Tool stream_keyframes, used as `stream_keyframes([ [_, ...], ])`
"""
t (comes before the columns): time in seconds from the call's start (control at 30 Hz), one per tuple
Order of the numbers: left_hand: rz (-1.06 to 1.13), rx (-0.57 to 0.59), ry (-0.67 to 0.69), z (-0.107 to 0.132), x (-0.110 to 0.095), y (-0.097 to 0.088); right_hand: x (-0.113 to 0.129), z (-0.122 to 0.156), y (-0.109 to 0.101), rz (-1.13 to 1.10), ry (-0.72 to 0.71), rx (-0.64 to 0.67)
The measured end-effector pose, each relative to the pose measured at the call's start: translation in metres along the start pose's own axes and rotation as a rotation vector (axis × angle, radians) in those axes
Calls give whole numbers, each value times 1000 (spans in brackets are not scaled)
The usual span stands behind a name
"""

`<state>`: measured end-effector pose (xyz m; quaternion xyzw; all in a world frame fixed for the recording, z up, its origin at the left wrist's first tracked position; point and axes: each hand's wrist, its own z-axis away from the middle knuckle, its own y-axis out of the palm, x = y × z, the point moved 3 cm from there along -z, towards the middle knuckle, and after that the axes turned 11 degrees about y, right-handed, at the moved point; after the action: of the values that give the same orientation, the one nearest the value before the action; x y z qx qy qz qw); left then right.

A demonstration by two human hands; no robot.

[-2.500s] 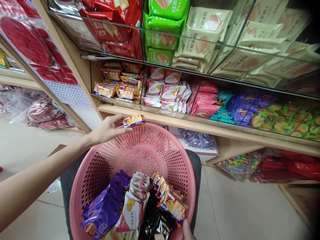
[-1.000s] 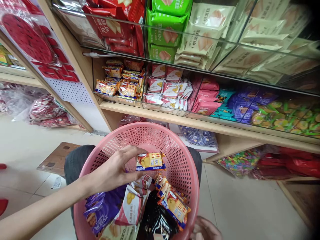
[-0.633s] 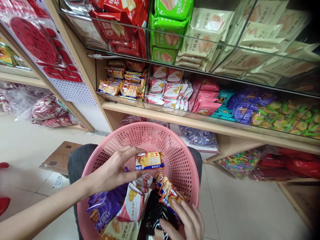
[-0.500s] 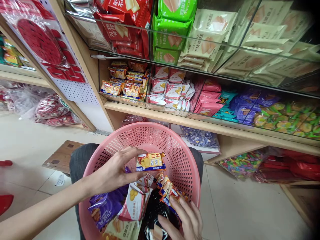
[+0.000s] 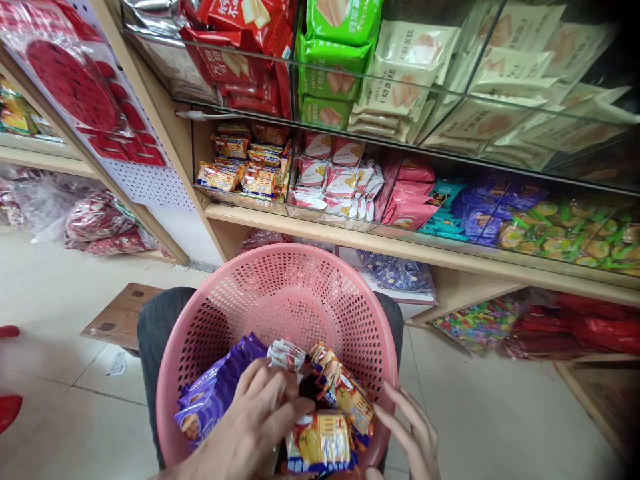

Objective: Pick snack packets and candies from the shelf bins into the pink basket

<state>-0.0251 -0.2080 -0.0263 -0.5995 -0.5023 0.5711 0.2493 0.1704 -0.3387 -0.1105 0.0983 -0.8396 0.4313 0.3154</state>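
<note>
Within the round pink perforated plastic basket (image 5: 295, 259), propped on the dark-trousered lap (image 5: 155, 353) probably to free both hands, the left hand (image 5: 263, 413) pinches a yellow-and-blue wrapped packet (image 5: 323, 441), while the right hand (image 5: 413, 437) spreads its fingers beside the rim.

On the biscuit packet (image 5: 320, 443) at my left hand (image 5: 265, 413), I could read 三牛 in large characters; the blue strip along its lower edge bore more characters, too blurred for me to make out. The same 三牛 stood on the orange packets (image 5: 259, 180) in the left compartment above the wooden shelf edge (image 5: 320, 225). Higher up, the cream packets (image 5: 403, 90) carried 卡焙蛋糕, with DRYCA beside it, the word's end unclear. A big white 不 showed on a red packet (image 5: 250, 20). The white-and-pink packets (image 5: 343, 181) had printing too small for me to read.
</note>
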Motion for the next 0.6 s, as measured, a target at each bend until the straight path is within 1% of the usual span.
stream_keyframes([
  [0.1,-12,39,68,4,-3,18,1,-2,1,-39,32,-17],
  [0.17,-33,67,82,2,-4,24,3,-1,4,-50,37,-21],
  [0.3,-95,109,83,-5,-7,23,3,1,8,-57,42,-31],
  [0.4,-106,105,94,-7,-8,24,1,1,9,-61,50,-55],
  [0.5,-139,77,85,-2,-6,31,1,1,9,-67,46,-52],
  [0.6,-187,66,74,4,-4,40,4,0,9,-73,7,-28],
])
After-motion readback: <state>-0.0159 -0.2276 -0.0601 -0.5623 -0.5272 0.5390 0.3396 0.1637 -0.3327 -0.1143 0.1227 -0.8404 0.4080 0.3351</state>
